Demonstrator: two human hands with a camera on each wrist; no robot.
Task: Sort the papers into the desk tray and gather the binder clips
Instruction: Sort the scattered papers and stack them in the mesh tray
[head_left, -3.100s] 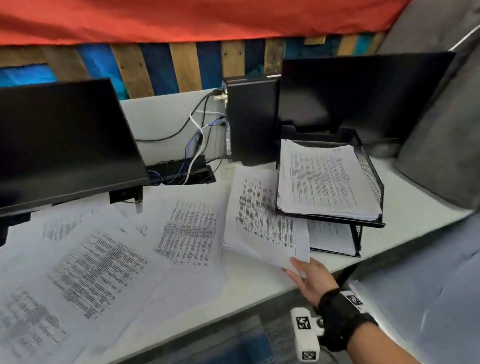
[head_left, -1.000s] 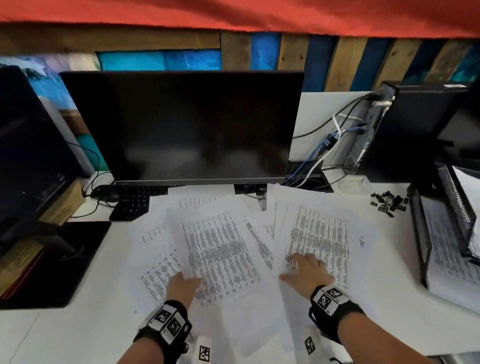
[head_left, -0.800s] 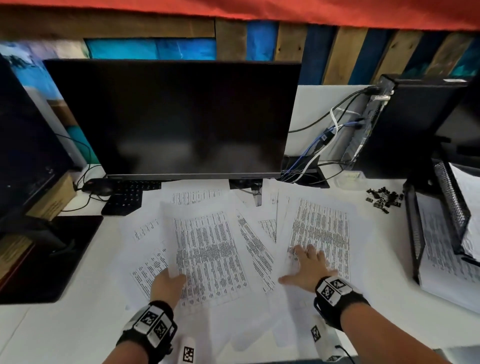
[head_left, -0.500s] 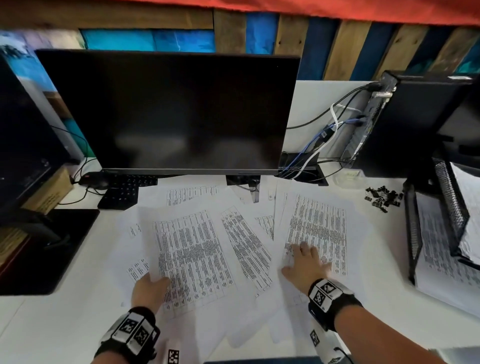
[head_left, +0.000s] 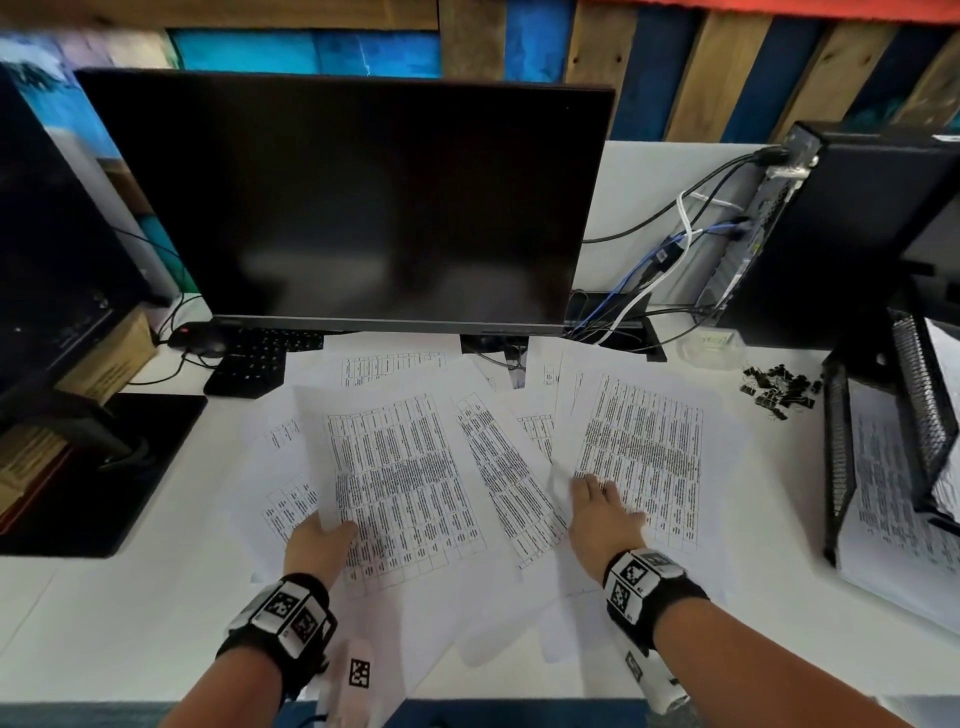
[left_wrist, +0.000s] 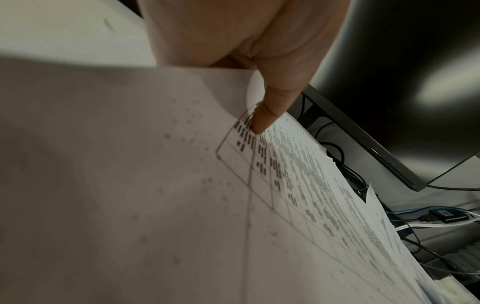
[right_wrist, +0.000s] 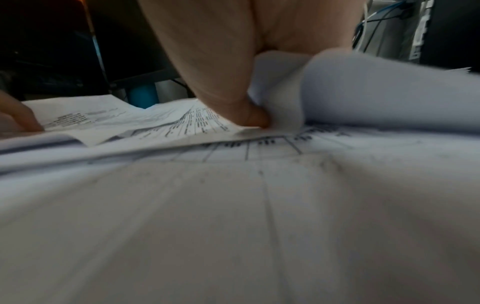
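Observation:
Several printed sheets lie fanned over the white desk (head_left: 104, 623). My left hand (head_left: 318, 540) pinches the near left corner of one sheet (head_left: 405, 483), thumb (left_wrist: 267, 111) on top and fingers hidden beneath, so that corner is lifted. My right hand (head_left: 602, 512) lies with straight fingers on the right sheet (head_left: 644, 447). Its thumb (right_wrist: 249, 115) presses at that sheet's edge, where the paper (right_wrist: 363, 90) bulges up. A heap of small black binder clips (head_left: 779, 389) lies at the back right. The black mesh desk tray (head_left: 836, 457) stands at the right edge, with papers (head_left: 883, 499) in its lower tier.
A dark monitor (head_left: 337, 208) stands behind the papers, with a keyboard (head_left: 254, 358) and mouse (head_left: 195, 335) under it. A black PC tower (head_left: 857, 234) with cables (head_left: 665, 270) and a small clear box (head_left: 711, 345) sit back right. A second screen (head_left: 52, 234) and black mat (head_left: 93, 467) are left.
My left hand has pulled its sheet leftward out of the pile and raised its near corner. My right hand has stayed on the right sheet.

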